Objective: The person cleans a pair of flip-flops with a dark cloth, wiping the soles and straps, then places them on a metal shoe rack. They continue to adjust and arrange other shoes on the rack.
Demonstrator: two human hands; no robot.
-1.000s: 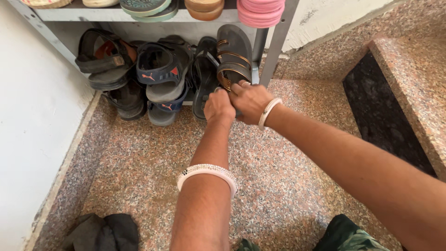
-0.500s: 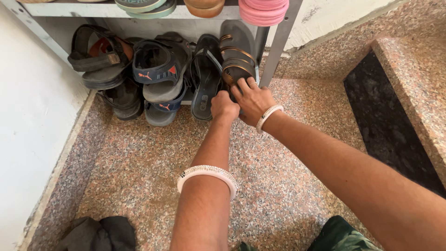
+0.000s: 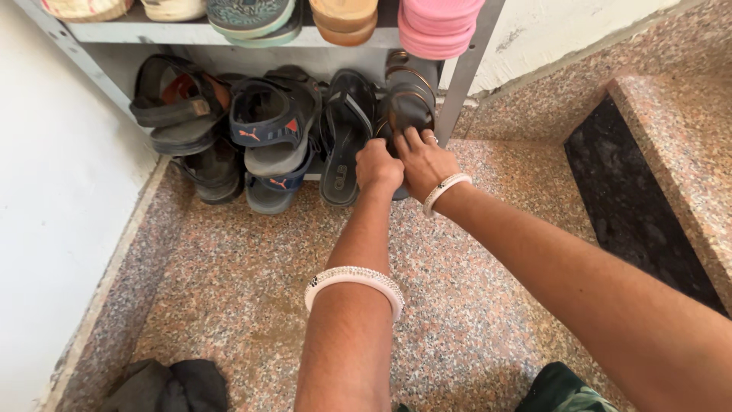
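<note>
Both my hands reach to the lower level of a grey shoe rack (image 3: pixel 467 84). My left hand (image 3: pixel 379 165) is closed around the lower part of a dark brown strappy sandal (image 3: pixel 408 103) that leans upright at the right end of the row. My right hand (image 3: pixel 424 160), with a ring and a white bangle, presses its fingers on the same sandal. A black flip-flop (image 3: pixel 345 137) stands just to the left of it. How the fingers meet behind the sandal is hidden.
Navy sandals (image 3: pixel 268 126) and black sandals (image 3: pixel 179 107) lean stacked further left. The upper shelf carries pink slippers (image 3: pixel 438 27) and other footwear. A white wall (image 3: pixel 53 229) runs along the left, a speckled stone step (image 3: pixel 671 152) rises at right, dark cloth (image 3: pixel 171 385) lies near me.
Both hands have stayed on the brown sandal, pushing it slightly further back and upright against the rack's right post. The view has shifted a little.
</note>
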